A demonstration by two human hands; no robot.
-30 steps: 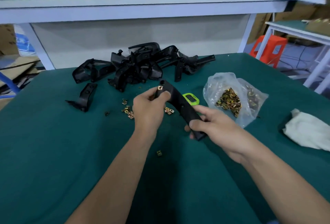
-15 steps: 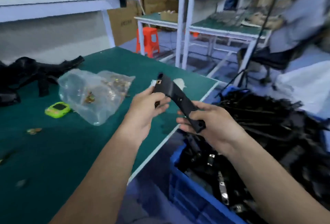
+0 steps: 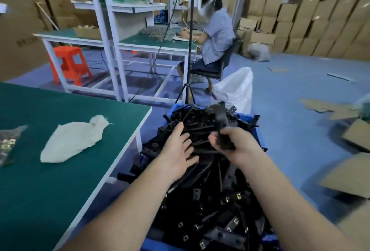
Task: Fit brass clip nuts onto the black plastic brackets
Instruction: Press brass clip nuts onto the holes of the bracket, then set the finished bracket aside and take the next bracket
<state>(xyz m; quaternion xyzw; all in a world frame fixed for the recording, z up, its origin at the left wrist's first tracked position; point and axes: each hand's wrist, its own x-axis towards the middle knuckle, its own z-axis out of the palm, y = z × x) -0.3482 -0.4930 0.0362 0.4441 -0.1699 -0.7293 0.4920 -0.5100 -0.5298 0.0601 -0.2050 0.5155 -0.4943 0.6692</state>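
both hands are out over a blue bin (image 3: pixel 261 140) heaped with black brackets (image 3: pixel 216 200), which sits on the floor just beside the green surface (image 3: pixel 60 180). the right hand (image 3: pixel 236 144) has its grip pressed around one black bracket (image 3: pixel 221 122), held by its lower end so the rest stands up above the heap, tilted a little away from the person; the top of it is blurred. the left hand (image 3: pixel 178 150) is empty, its grip spread with fingers splayed flat, hovering over or touching the heap, i cannot tell which. several brackets low in the bin show small brass clip nuts (image 3: pixel 235 220) already seated in them. on the surface lie a white cloth (image 3: pixel 72 142) and, at the far left edge, a clear bag (image 3: pixel 8 142). behind the bin stand a tripod (image 3: pixel 188 82) and a white sack (image 3: pixel 236 88), and another person sits at a further bench (image 3: pixel 156 44) near an orange stool (image 3: pixel 70 62).
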